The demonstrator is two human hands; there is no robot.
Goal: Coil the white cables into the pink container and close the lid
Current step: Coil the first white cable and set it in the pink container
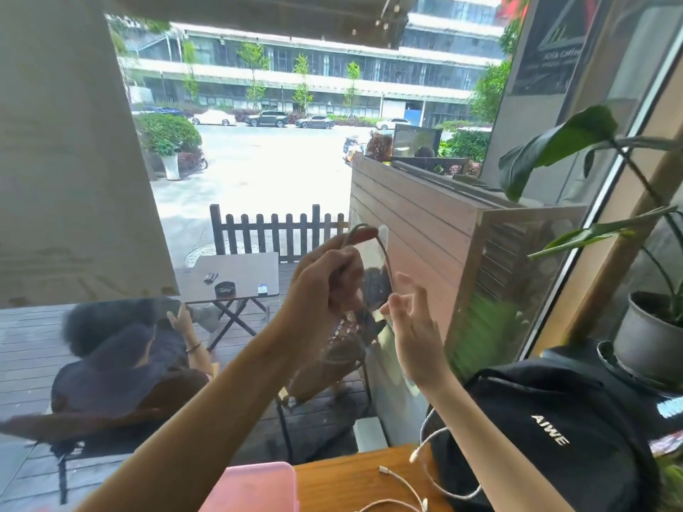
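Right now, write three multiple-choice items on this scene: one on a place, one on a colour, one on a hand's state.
1. Where does the pink plastic container sit?
A. on the wooden table's near edge
B. on the black bag
C. in the plant pot

2. What colour is the fabric bag lettered AIWE?
A. white
B. black
C. pink

3. What is the left hand doing?
A. lying flat on the table
B. pinching a loop of thin cable in the air
C. gripping the lid

Answers: 1 A, it rests on the wooden table; 2 B, dark fabric, white letters; 3 B, fingers curl round the raised loop.

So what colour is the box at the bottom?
Pink; the box shows in the head view.
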